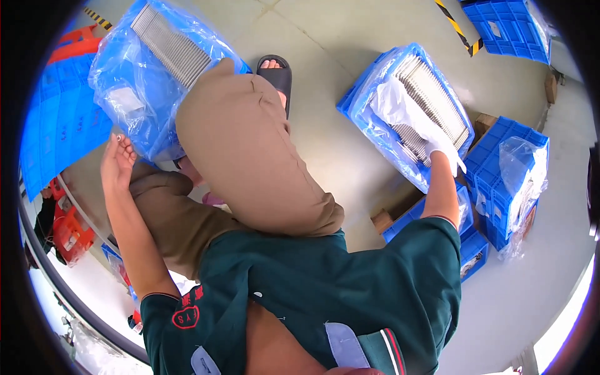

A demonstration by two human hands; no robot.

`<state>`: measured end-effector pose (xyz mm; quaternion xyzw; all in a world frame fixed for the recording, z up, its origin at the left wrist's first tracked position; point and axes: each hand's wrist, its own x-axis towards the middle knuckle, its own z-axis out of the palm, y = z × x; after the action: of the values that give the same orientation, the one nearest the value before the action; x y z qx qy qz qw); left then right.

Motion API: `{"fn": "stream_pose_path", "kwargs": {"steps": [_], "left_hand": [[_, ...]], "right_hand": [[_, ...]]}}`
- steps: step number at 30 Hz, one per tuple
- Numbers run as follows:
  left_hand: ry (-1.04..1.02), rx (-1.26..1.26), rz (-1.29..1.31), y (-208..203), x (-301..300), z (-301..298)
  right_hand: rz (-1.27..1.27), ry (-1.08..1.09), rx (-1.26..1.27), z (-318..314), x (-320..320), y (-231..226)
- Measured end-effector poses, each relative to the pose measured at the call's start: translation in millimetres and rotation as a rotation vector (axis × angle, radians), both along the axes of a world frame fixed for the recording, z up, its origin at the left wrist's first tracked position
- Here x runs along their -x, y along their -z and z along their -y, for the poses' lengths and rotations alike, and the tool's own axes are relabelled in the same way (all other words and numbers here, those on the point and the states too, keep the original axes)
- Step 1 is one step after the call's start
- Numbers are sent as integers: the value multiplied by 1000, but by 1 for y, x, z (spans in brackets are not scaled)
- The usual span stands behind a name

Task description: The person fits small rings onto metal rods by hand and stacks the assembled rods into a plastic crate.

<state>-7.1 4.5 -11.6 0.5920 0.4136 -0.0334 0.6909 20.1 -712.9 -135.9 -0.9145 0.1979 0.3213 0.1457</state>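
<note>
My right hand (441, 149), in a white glove, is over the lined blue crate (369, 134) at the right. It is closed on the narrow end of a crumpled white sheet (402, 107); the fingers blend into the white. Beneath the sheet lie rows of thin, pale, closely packed pieces (431, 87). My left hand (119, 162) is bare, beside the larger plastic-lined blue crate (150, 137) at the left. Its fingers are curled, thumb close to the index fingertip; a tiny whitish spot there is too small to name. That crate holds a long row of grey thin pieces (172, 47).
Stacked blue crates (500, 156) with loose plastic stand at the right, another blue crate (509, 28) at the far right. More blue crates (59, 119) and a red bin (72, 234) are at the left. My bent knee (231, 125) and sandalled foot (275, 78) lie between the two lined crates.
</note>
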Motion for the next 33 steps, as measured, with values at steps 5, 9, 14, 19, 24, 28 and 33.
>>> {"fn": "stream_pose_path", "kwargs": {"steps": [5,9,14,19,24,28,33], "left_hand": [[14,30,43,-1,-6,-1],[1,23,56,-9,1,0],[-36,42,162,-24,10,-4],[-70,51,205,-20,1,16],[-22,69,267,-33,-8,15],[29,119,374,-50,-27,19],[46,144,477,-54,-44,16]], "right_hand": [[-357,-382,526,33,-16,46],[-384,-265,486,12,-11,48],[-305,-170,379,-9,-14,56],[-185,-223,328,-1,18,48],[-45,-179,155,-49,8,-12],[4,408,-574,-119,-25,-90],[240,251,-1064,-240,-87,-184]]}}
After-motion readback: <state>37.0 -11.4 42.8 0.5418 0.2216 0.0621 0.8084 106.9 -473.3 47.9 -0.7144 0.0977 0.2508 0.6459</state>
